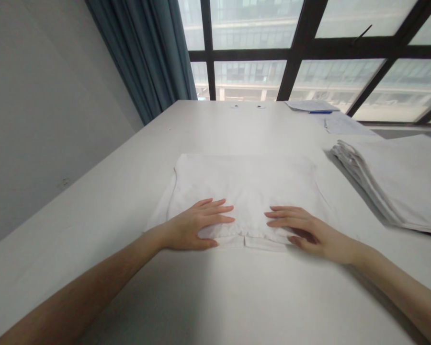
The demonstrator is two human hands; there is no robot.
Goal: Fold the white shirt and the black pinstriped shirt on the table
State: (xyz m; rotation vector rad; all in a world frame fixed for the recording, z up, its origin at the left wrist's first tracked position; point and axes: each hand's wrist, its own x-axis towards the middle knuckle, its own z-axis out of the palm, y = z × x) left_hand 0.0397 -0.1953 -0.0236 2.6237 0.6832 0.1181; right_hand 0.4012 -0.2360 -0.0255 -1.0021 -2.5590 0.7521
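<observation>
In the head view, the cloth (247, 179) is being touched from above, mid-surface (244, 302), near its closer edge. The left hand (196, 223) and the right hand (305, 230) are being held apart, fingers spread, nothing being gripped. Creases (242, 220) between them are probably being flattened best when light, even pressure is being drawn outward, the near band (266, 244) being held straight. Rightward room is being bounded by a stack (409, 172); papers (311, 105) and a pen (320, 112) are being carried beyond it, near the window (251, 79).
</observation>
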